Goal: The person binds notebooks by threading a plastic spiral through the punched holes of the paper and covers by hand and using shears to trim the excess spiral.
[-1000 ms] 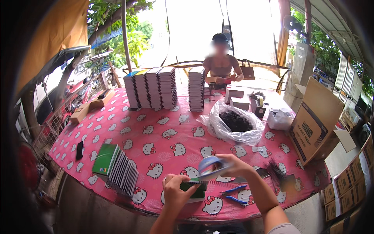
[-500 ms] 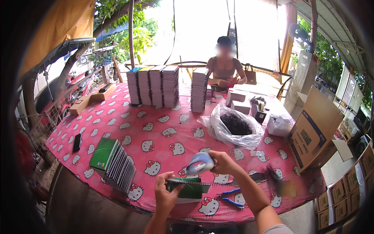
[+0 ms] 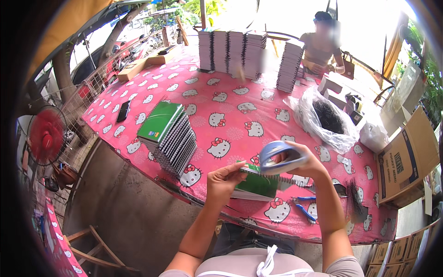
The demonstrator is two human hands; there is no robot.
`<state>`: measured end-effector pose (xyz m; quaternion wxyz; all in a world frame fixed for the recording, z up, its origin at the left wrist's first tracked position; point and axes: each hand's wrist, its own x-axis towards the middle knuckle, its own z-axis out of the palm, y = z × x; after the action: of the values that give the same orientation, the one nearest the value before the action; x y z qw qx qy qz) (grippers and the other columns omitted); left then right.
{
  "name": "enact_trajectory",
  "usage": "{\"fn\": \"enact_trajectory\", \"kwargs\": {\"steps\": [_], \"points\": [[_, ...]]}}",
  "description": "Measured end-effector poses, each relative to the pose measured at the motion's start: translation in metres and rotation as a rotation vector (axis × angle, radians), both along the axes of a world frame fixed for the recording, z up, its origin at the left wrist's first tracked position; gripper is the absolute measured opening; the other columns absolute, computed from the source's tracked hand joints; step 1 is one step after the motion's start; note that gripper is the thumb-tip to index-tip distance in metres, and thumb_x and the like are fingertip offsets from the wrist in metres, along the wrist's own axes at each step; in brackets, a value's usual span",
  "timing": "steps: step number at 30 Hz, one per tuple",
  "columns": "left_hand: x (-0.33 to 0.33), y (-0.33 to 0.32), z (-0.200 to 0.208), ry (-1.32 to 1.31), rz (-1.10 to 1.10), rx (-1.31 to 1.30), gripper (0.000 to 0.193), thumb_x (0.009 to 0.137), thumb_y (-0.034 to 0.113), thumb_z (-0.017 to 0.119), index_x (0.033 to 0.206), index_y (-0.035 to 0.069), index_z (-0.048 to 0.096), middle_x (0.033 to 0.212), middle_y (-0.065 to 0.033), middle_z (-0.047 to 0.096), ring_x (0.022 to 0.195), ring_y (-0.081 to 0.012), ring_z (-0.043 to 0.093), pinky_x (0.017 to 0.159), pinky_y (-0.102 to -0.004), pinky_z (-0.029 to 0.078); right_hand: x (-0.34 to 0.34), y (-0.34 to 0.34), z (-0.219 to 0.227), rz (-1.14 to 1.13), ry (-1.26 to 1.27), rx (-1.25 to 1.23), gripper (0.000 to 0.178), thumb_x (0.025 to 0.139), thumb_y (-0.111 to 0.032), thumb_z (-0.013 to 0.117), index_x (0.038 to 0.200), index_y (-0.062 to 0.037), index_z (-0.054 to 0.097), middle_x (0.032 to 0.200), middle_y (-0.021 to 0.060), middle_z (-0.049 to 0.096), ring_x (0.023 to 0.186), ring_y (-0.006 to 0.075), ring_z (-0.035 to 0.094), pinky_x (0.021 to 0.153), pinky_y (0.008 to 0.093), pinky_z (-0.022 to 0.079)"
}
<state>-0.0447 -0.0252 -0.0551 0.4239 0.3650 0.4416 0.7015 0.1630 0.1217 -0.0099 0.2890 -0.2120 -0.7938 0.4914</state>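
Note:
My left hand [image 3: 224, 183] pinches the upper left corner of a green-covered notebook [image 3: 259, 184] near the table's front edge. A metal-looking spiral coil [image 3: 288, 180] runs along the notebook's top edge and sticks out past its right end. My right hand [image 3: 308, 160] grips a blue and white tool with a loop handle [image 3: 273, 158], whose exact kind I cannot make out. The tool is over the coil edge; whether they touch is unclear. Right of the notebook lie blue-handled pliers [image 3: 304, 210] and a dark bundle of spiral coils [image 3: 354, 196].
A leaning stack of green spiral notebooks [image 3: 173, 138] stands left of my hands, beyond it a phone [image 3: 123, 111]. Tall notebook stacks [image 3: 236, 53] rise at the back. A plastic bag [image 3: 340, 141] of black coils and a cardboard box [image 3: 406, 159] stand right. Another person [image 3: 320, 51] sits opposite.
The view has turned, so the table's things appear shifted to the right and upward. My right hand has rotated the tool, whose loop shows more plainly. Both hands keep their hold.

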Motion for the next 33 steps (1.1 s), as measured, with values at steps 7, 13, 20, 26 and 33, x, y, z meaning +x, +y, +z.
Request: {"fn": "enact_trajectory", "kwargs": {"steps": [7,13,20,26,33], "points": [[-0.001,0.006,0.003,-0.001,0.006,-0.015,0.034,0.077,-0.013,0.067,0.107,0.002,0.069,0.096,-0.0085,0.071,0.085,-0.0132,0.067,0.076,-0.0245,0.054,-0.010,-0.001,0.012,-0.056,-0.169,0.222,0.040,0.061,0.007,0.074,0.097,-0.0023,0.058,0.081,0.0041,0.059,0.075,0.0093,0.055,0.070,0.0260,0.047],[-0.001,0.010,-0.006,-0.066,-0.042,0.023,0.033,0.075,-0.014,0.068,0.105,0.000,0.069,0.096,-0.0102,0.071,0.087,-0.0144,0.067,0.078,-0.0262,0.057,0.000,0.016,-0.022,-0.545,-0.774,0.519,0.032,0.067,-0.011,0.064,0.097,-0.0036,0.057,0.103,0.0164,0.063,0.095,0.0382,0.061,0.081,0.0416,0.051],[0.002,0.006,-0.008,-0.079,0.017,-0.013,0.032,0.075,-0.013,0.069,0.104,-0.001,0.069,0.098,-0.0102,0.071,0.088,-0.0140,0.067,0.081,-0.0257,0.056,0.016,-0.015,0.050,-0.369,-0.465,0.415,0.044,0.072,-0.025,0.074,0.107,-0.0006,0.064,0.105,0.0195,0.065,0.101,0.0307,0.063,0.087,0.0402,0.048],[0.008,-0.002,-0.011,-0.041,-0.038,0.018,0.028,0.082,-0.009,0.065,0.107,0.000,0.069,0.099,-0.0057,0.070,0.089,-0.0092,0.064,0.082,-0.0229,0.053,-0.057,-0.056,0.048,0.093,-0.919,0.600,0.044,0.074,-0.038,0.072,0.094,-0.0010,0.061,0.091,0.0168,0.063,0.090,0.0336,0.063,0.076,0.0420,0.049],[0.012,-0.003,-0.004,-0.015,0.010,0.136,0.027,0.083,-0.007,0.065,0.110,-0.001,0.067,0.103,-0.0069,0.069,0.093,-0.0105,0.064,0.086,-0.0241,0.053,-0.061,-0.087,0.057,-0.204,-0.353,0.480,0.030,0.070,-0.006,0.074,0.095,-0.0025,0.058,0.091,0.0130,0.060,0.083,0.0294,0.062,0.067,0.0369,0.048]]}}
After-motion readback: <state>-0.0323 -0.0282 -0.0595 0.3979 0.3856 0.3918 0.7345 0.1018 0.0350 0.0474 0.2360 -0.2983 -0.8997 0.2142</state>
